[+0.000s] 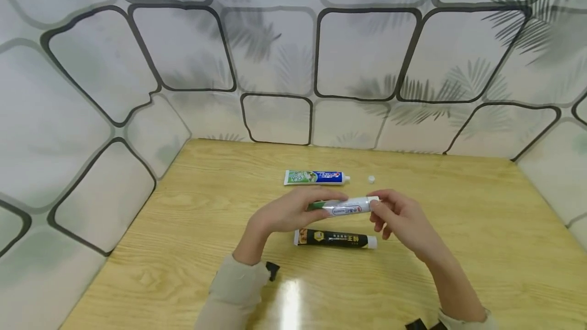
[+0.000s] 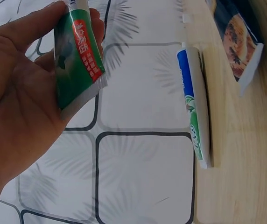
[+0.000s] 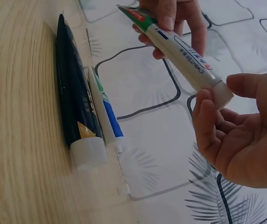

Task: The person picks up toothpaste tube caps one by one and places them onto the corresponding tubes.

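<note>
Tube Held by Its Tail, Cap Between Thumb and Finger

The patterned wall covering [image 1: 275,50] wraps round the back and sides of my workspace. Below it spreads the wood-grain table [image 1: 220,177], whose level top lets tubes lie flat on it.

My left hand [image 1: 291,210] is closed round the green-and-white tube [image 1: 350,207] toward its crimped tail, which leaves the capped end poking out to my right. My right hand [image 1: 405,223] meets it there, thumb on one side and finger on the other, pinching the cap; its remaining fingers curl loosely beneath. I take this as a split of duties: one hand steadies the body, the other has a turning grip. The tube is raised above the table, between the two lying tubes, probably so my fingers can get all round its end.

Nearer me lies the black tube [image 1: 337,239], its white cap end pointing right. Farther off, the blue-and-green tube [image 1: 316,177] lies roughly parallel, its narrow nozzle bare. All three point the same way, which I'd judge handy for a right-hand pinch.

Smallest are the caps: the held tube's white cap [image 3: 224,95], seated on its end, and a loose little cap [image 1: 371,179] just past the bare nozzle, probably its own.
</note>
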A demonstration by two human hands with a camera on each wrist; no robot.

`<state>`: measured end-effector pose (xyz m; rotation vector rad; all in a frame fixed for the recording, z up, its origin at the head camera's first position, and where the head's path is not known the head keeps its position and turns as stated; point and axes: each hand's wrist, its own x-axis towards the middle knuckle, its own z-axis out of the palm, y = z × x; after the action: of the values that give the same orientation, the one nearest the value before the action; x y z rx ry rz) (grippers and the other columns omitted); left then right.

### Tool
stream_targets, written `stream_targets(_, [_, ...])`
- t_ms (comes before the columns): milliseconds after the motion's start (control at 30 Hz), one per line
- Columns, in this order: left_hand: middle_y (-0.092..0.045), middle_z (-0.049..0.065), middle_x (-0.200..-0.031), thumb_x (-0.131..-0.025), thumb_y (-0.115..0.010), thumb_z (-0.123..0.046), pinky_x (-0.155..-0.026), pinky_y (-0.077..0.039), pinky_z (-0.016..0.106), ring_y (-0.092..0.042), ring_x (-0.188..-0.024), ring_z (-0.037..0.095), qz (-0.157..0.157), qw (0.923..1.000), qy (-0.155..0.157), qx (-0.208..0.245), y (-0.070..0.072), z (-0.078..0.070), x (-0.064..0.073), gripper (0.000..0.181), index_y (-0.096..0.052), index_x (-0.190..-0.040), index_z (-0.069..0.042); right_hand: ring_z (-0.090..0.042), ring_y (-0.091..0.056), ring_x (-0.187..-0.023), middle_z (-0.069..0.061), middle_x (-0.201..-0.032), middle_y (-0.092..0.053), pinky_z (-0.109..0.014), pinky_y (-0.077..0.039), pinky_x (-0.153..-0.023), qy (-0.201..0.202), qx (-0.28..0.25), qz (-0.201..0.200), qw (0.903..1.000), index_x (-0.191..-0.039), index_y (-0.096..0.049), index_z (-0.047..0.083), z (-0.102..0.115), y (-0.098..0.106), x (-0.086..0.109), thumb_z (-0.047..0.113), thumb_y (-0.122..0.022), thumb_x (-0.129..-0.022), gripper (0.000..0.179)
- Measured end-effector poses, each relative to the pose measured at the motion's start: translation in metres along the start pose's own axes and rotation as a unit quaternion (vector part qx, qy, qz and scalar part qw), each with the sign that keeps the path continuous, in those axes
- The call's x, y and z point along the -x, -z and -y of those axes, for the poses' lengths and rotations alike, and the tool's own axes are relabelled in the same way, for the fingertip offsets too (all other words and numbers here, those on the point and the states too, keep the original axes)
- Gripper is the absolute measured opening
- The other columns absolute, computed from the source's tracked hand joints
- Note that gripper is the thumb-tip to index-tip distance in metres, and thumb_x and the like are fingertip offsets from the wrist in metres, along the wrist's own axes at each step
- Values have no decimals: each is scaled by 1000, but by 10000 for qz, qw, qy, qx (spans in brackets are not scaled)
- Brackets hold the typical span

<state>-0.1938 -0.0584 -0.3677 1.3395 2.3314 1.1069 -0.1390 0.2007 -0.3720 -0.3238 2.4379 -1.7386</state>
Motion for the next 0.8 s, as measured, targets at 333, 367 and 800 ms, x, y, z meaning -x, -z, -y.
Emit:
stream_targets(333, [-53, -2, -135, -95, -56, -10, -97, -42, 29, -50, -119, 13, -121, 9902, 352, -1343, -7, 8, -21, 40, -54, -134, -20, -31, -56, -85, -16, -102, -57, -33, -54, -66, -29, 623, 106, 9980, -131, -50, 2, -24, 8, -10, 27, -53, -98, 41])
stream_targets(367, [-53, -1, -134, -95, -56, -9, -97, -42, 29, -50, -119, 13, -80, 9913, 336, -1269, -7, 11, -23, 40, -54, -134, -19, -32, -56, -86, -17, -104, -57, -33, -54, -67, -55, 646, 96, 9978, -130, -50, 2, -26, 7, -12, 27, -53, -98, 41])
stream_targets(800, [-55, -2, -133, -95, -56, -9, -100, -39, 26, -50, -122, 12, 323, 9929, 609, -972, -14, 35, -23, 39, -54, -133, -16, -25, -57, -81, -25, -100, -57, -36, -54, -68, -576, 117, 166, 9981, -127, -52, -1, -47, 3, -22, 23, -56, -97, 39])
